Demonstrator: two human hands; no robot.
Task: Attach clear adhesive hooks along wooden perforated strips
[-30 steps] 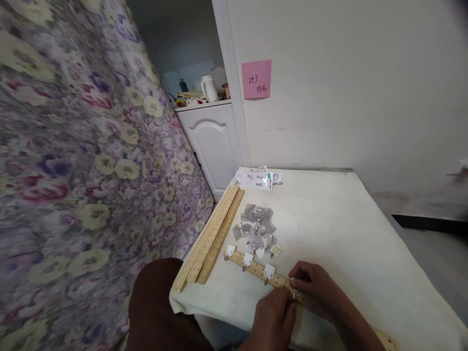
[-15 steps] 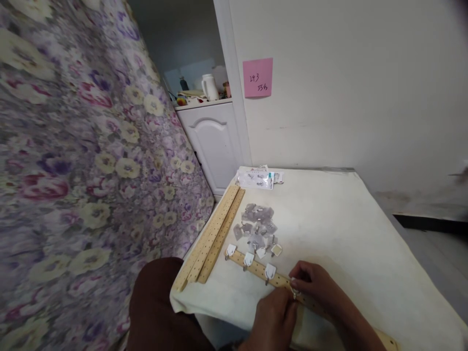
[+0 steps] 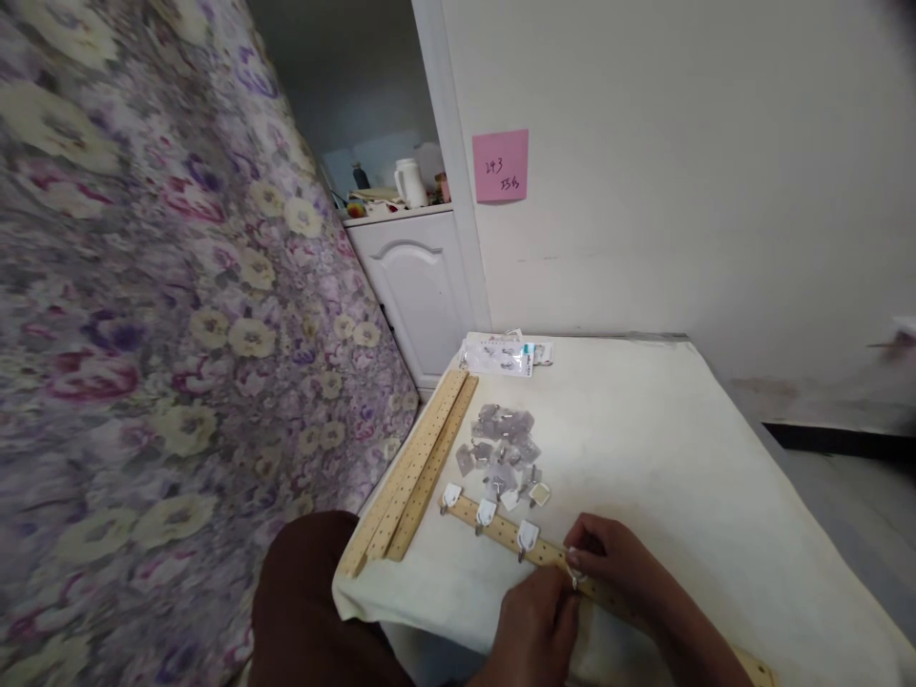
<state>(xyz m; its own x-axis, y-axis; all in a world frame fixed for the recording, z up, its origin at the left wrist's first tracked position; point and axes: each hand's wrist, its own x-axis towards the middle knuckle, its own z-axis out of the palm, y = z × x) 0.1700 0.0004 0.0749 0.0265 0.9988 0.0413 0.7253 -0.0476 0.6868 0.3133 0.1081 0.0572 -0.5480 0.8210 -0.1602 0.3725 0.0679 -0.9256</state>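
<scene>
A long pale wooden strip (image 3: 550, 551) with rows of small holes lies slantwise near the table's front edge. Three white adhesive hooks sit along its left half, the nearest adhesive hook (image 3: 528, 536) just left of my hands. My right hand (image 3: 608, 553) is closed, with thumb and fingers pinching another white hook (image 3: 575, 576) against the strip. Beside it, my left hand (image 3: 535, 611) is curled at the strip's near edge, its fingertips close to that hook's metal end. Both hands and the right forearm hide part of the strip.
Behind the strip lies a pile of grey-backed hooks (image 3: 505, 434), with a loose hook (image 3: 539, 493) in front. More perforated strips (image 3: 419, 458) run along the table's left edge. Packaged hooks (image 3: 497, 357) lie at the back. A floral curtain (image 3: 178, 334) hangs left.
The view has tilted up slightly, so everything sits a little lower. Both hands stay at the same hook on the strip, with barely any movement.
</scene>
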